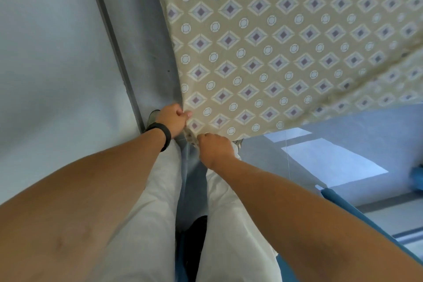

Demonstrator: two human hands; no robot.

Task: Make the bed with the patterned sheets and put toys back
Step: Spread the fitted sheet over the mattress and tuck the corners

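A beige patterned sheet (274, 41) with purple diamonds and pale circles covers the bed and fills the upper right of the head view. Its near corner hangs just in front of my legs. My left hand (172, 119), with a black band on the wrist, grips the sheet's left edge at that corner. My right hand (215, 147) grips the corner's lower edge, its fingers curled under the cloth. The two hands are close together. No toys are in view.
A pale wall (50, 52) with a grey skirting strip (119, 52) runs close along the bed's left side, leaving a narrow gap where I stand. Grey floor (343, 162) with bright sun patches lies to the right. A blue object (416, 181) sits at the right edge.
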